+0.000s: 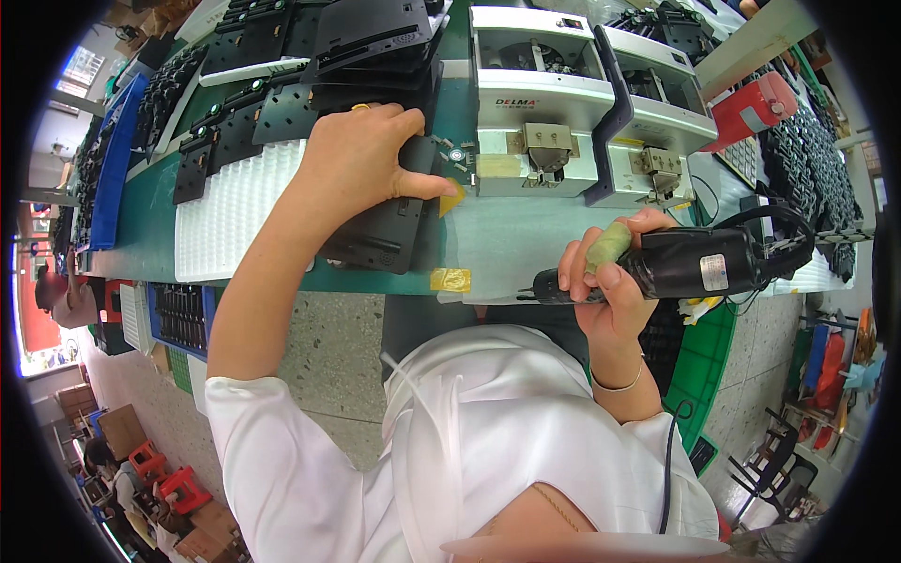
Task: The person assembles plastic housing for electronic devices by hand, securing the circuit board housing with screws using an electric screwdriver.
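A flat black plastic panel (387,230) lies at the bench's near edge. My left hand (366,155) is over its far part, fingers curled and thumb stretched toward a piece of yellow tape (451,197); the panel shows between thumb and fingers. My right hand (615,272) is wrapped round a black electric screwdriver (699,263), held almost level with its bit pointing left. A pale green finger cover (608,246) sits on one finger of that hand. Beyond the screwdriver stand two white screw feeders (535,103) (657,117), side by side.
More black panels (371,42) are piled beyond my left hand. A white dimpled tray (225,220) lies left of my forearm. Several small screws (457,155) lie by the left feeder. A red bottle (751,108) stands at the right; the screwdriver's cable (788,220) loops nearby.
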`<state>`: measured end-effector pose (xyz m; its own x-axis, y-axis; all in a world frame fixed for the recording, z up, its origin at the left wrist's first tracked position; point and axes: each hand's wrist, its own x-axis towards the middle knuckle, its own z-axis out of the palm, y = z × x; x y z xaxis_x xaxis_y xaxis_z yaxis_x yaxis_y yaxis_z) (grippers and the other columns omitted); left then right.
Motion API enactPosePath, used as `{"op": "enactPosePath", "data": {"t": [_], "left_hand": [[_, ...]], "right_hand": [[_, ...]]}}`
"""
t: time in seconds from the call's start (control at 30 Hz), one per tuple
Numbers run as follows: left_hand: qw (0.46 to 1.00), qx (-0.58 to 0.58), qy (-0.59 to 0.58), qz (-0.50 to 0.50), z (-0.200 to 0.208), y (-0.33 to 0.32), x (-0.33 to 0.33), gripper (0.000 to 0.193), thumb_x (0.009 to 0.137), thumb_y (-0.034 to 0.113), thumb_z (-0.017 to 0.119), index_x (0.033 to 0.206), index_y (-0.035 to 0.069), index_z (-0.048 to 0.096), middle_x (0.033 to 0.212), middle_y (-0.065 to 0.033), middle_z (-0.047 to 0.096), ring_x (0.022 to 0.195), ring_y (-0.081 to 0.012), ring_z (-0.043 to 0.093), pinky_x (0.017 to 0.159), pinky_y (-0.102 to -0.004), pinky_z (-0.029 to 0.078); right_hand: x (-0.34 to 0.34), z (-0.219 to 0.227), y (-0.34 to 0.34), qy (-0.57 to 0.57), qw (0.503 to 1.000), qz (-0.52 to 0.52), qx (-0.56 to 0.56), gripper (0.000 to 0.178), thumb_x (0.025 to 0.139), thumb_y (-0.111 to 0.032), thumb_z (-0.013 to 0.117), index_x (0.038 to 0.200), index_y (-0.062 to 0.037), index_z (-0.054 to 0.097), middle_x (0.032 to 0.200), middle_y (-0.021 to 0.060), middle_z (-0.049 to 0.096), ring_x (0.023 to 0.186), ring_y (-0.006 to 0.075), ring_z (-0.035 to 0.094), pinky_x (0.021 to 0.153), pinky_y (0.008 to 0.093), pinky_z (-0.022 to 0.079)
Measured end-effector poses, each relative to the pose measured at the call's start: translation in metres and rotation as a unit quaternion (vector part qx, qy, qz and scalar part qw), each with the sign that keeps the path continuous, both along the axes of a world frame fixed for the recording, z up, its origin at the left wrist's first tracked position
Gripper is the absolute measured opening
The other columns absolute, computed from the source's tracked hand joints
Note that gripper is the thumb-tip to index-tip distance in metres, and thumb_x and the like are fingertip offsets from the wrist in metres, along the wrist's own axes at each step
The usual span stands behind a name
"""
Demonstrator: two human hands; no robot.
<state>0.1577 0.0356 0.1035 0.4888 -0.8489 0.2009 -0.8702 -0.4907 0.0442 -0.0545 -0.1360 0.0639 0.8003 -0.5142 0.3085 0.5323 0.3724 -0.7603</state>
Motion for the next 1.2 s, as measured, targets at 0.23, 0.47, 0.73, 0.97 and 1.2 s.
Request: {"op": "enactPosePath", "data": {"t": [0.23,0.47,0.73,0.97,1.2], "left_hand": [[0.992,-0.109,-0.064,0.001,-0.022,0.003,-0.003,0.052,0.065,0.05,0.079,0.089,0.006,0.068,0.093,-0.0058,0.065,0.087,-0.0257,0.063,0.072,-0.0367,0.054],[0.934,-0.293,-0.009,0.204,-0.011,0.07,0.007,0.035,0.081,0.027,0.076,0.107,0.005,0.067,0.114,-0.0114,0.066,0.105,-0.0273,0.061,0.087,-0.0362,0.048],[0.86,-0.162,-0.025,0.483,-0.071,0.226,0.107,0.088,0.072,0.054,0.077,0.138,0.006,0.043,0.139,-0.0177,0.047,0.131,-0.0366,0.038,0.11,-0.0473,0.028],[0.815,-0.05,0.069,0.574,-0.06,0.266,0.16,0.118,0.064,0.066,0.078,0.151,0.008,0.022,0.144,-0.0195,0.044,0.136,-0.0377,0.037,0.111,-0.0473,0.03],[0.874,-0.141,0.062,0.462,-0.089,0.341,0.194,0.112,0.07,0.052,0.082,0.15,0.002,0.021,0.136,-0.0262,0.047,0.118,-0.0318,0.053,0.102,-0.0373,0.04]], "right_hand": [[0.001,-0.009,-0.006,0.004,1.0,-0.009,0.0,0.05,0.08,-0.006,0.071,0.118,-0.0098,0.039,0.064,0.0035,0.049,0.048,0.0144,0.048,0.05,0.0328,0.047],[-0.002,-0.008,-0.006,0.011,0.998,-0.062,-0.028,0.05,0.081,-0.012,0.074,0.118,-0.0103,0.04,0.064,0.0034,0.047,0.047,0.0155,0.046,0.048,0.0316,0.045],[-0.001,-0.003,-0.015,0.006,0.996,-0.074,-0.051,0.045,0.083,-0.011,0.065,0.12,-0.0066,0.04,0.065,0.0044,0.046,0.048,0.0142,0.045,0.046,0.0305,0.042],[-0.009,0.003,-0.024,0.02,0.992,-0.101,-0.066,0.045,0.082,-0.01,0.063,0.121,-0.0052,0.04,0.066,0.0032,0.044,0.05,0.0136,0.044,0.047,0.0297,0.041],[0.025,0.03,-0.046,-0.073,0.994,-0.079,-0.032,0.042,0.089,-0.008,0.052,0.129,-0.0089,0.042,0.071,-0.0001,0.042,0.058,0.0109,0.041,0.059,0.0304,0.037]]}}
